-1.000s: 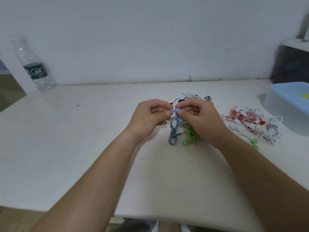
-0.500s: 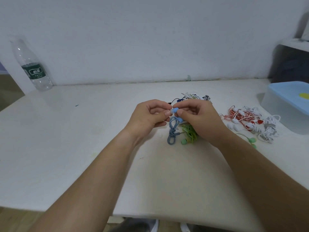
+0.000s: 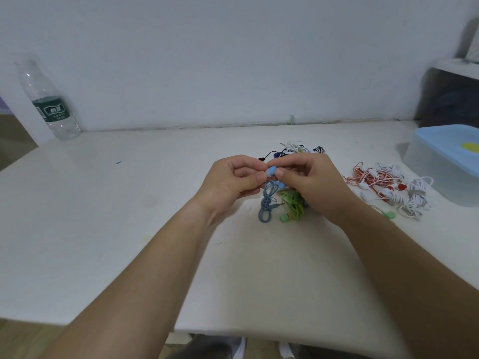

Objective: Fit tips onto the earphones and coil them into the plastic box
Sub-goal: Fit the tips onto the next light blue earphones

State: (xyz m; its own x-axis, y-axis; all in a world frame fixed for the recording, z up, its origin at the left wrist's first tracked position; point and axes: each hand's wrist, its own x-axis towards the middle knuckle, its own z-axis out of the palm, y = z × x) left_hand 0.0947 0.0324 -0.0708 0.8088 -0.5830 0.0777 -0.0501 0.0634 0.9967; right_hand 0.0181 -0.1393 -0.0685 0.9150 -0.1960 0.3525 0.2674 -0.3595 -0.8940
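Above centre of the white bench [image 3: 116, 216], both hands are meeting fingertip to fingertip. Left hand [image 3: 230, 182] is curling its fingers and pinching one end of a small light-blue earbud [image 3: 271, 172] btwn thumb and forefinger. Right hand [image 3: 313, 185] is pinching the other end, fingers curled likewise. Whether a tip is seated: cannot tell.

Grey-blue coiled cable [image 3: 267, 203] is trailing down from the bud onto the bench just below the hands. Lime-green tangled earphone set [image 3: 294, 207] is lying beside it, partly under right hand. Mixed white/dark earphone heap [image 3: 298, 149] is sitting just behind the hands. Red-and-white earphone pile [image 3: 373, 180] is lying to the right, near the translucent plastic box w/ pale-blue lid [image 3: 435, 182] at right edge, lid on. Clear plastic water bottle w/ green label [image 3: 51, 110] is standing upright far left, by the wall.
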